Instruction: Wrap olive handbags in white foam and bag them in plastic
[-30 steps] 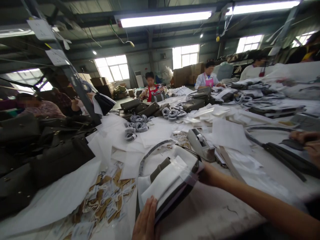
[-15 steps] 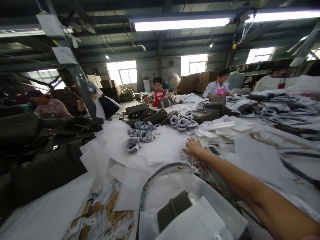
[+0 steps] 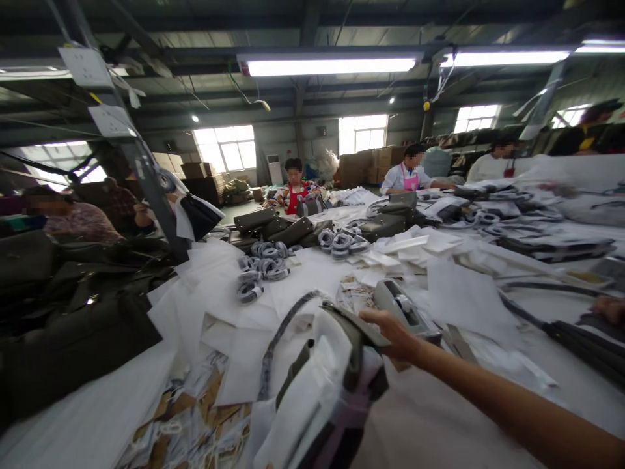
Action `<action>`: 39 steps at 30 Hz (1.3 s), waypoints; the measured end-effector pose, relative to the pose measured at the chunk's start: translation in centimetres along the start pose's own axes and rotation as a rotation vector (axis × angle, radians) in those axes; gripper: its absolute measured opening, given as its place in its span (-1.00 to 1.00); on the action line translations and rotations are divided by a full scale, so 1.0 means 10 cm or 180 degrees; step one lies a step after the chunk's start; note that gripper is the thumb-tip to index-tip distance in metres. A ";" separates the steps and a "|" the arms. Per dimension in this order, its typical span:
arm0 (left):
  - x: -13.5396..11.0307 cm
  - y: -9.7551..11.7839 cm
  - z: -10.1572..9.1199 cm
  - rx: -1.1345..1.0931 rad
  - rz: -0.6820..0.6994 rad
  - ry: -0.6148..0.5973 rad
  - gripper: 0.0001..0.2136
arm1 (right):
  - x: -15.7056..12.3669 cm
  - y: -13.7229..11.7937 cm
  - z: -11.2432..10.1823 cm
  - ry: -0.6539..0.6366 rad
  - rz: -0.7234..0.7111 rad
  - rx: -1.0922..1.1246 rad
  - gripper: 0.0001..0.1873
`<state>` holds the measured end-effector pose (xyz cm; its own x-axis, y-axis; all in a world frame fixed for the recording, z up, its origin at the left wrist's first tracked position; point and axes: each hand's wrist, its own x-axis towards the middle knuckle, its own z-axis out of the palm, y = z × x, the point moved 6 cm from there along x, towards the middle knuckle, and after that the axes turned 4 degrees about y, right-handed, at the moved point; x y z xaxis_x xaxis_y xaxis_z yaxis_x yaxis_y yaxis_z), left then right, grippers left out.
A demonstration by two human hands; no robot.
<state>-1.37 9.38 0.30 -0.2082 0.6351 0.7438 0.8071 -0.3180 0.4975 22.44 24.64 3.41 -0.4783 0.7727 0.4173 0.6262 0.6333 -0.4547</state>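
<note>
My right hand (image 3: 393,333) reaches in from the lower right and grips the top edge of an olive-green handbag (image 3: 336,371) wrapped in white paper. The bag stands tilted up near the bottom centre, its wrapped grey strap (image 3: 283,335) looping to the left. My left hand does not show in this view. A grey tape dispenser (image 3: 403,309) lies just beyond my right hand.
White paper sheets (image 3: 303,273) and coiled wrapped straps (image 3: 261,270) cover the long table. Dark bags (image 3: 73,326) pile at the left. Card tags (image 3: 195,417) litter the near left. Several people sit at the far end; another person's hand (image 3: 610,307) rests at the right edge.
My right hand has drawn back from the paper pile beyond and taken hold of the bag's top. The bag now stands tilted upright. My left hand, seen a second ago, is out of view.
</note>
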 end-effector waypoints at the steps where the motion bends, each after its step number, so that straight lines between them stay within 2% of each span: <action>1: 0.14 -0.01 0.10 -0.0007 -0.0064 -0.0026 -0.58 | -0.15 -0.09 -0.02 0.0054 0.0137 0.0352 -0.85; 5: 0.67 -0.03 0.45 -0.0041 -0.0349 0.0000 -0.62 | -0.63 -0.23 0.12 0.0065 0.1208 0.1759 -0.76; 8: 0.74 -0.06 0.45 -0.0004 -0.0582 0.0059 -0.61 | -0.83 -0.23 0.27 0.0065 0.1719 0.1824 -0.67; 11: 0.38 -0.12 0.15 0.0118 -0.0859 0.0131 -0.55 | -0.98 -0.21 0.36 0.0007 0.2136 0.1994 -0.60; 13: -0.02 -0.16 -0.16 0.0243 -0.1068 0.0205 -0.57 | -1.06 -0.22 0.40 -0.0095 0.2318 0.2217 -0.59; 15: -0.43 -0.21 -0.45 0.0372 -0.1267 0.0287 -0.48 | -1.11 -0.27 0.40 -0.0199 0.2394 0.2435 -0.57; 17: -0.77 -0.27 -0.63 0.0529 -0.1528 0.0348 -0.40 | -1.13 -0.30 0.38 -0.0258 0.2390 0.2622 -0.56; 20: -1.04 -0.41 -0.67 0.0740 -0.1957 0.0296 -0.38 | -1.06 -0.31 0.36 -0.0136 0.2283 0.2861 -0.50; 23: -1.06 -0.52 -0.60 0.0749 -0.1941 0.0236 -0.39 | -0.95 -0.23 0.41 0.0056 0.2192 0.2910 -0.38; 28: -1.00 -0.58 -0.60 0.0494 -0.1778 0.0030 -0.35 | -0.94 -0.06 0.60 0.0095 0.2283 0.2483 -0.14; 32: -0.96 -0.50 -0.65 0.0392 -0.1692 0.0066 -0.32 | -1.13 -0.04 0.49 0.0318 0.2030 0.1819 0.04; 35: -0.96 -0.47 -0.65 0.0375 -0.1621 0.0138 -0.31 | -1.38 -0.10 0.35 0.0448 0.1719 0.1148 -0.01; 39: -0.98 -0.47 -0.63 0.0392 -0.1551 0.0147 -0.36 | -1.72 -0.24 0.31 0.0308 0.1308 -0.0128 -0.15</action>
<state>-6.59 0.24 -6.50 -0.5990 0.6563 0.4587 0.6687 0.0948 0.7375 27.23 9.94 -5.12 -0.1250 0.9517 0.2804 0.7772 0.2696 -0.5686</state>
